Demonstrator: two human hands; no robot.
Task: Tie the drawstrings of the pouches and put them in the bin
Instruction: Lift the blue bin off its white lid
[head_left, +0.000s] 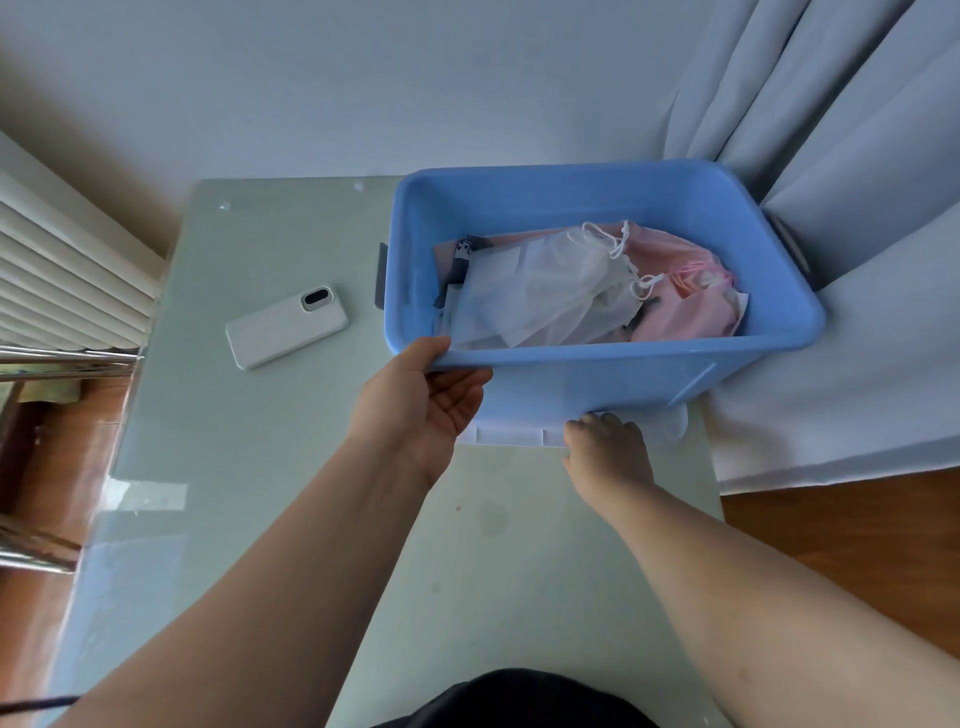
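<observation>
— Fingers (457, 387) of the left hand (421, 410) clasp the bin (597, 358) rim; the right hand (605, 447) presses closed on a white pouch (514, 435) pinned beneath.

— Step? Pouches (540, 291) sit inside (drawstrings bunched); judged next: lift bin, free that one.

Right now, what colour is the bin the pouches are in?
Light blue. The bin shows best, and only, in the head view, with white and pink pouches inside.

text: none showing legibly | bin (597, 358): bearing no readable label | phone (287, 326): showing no brand
</observation>
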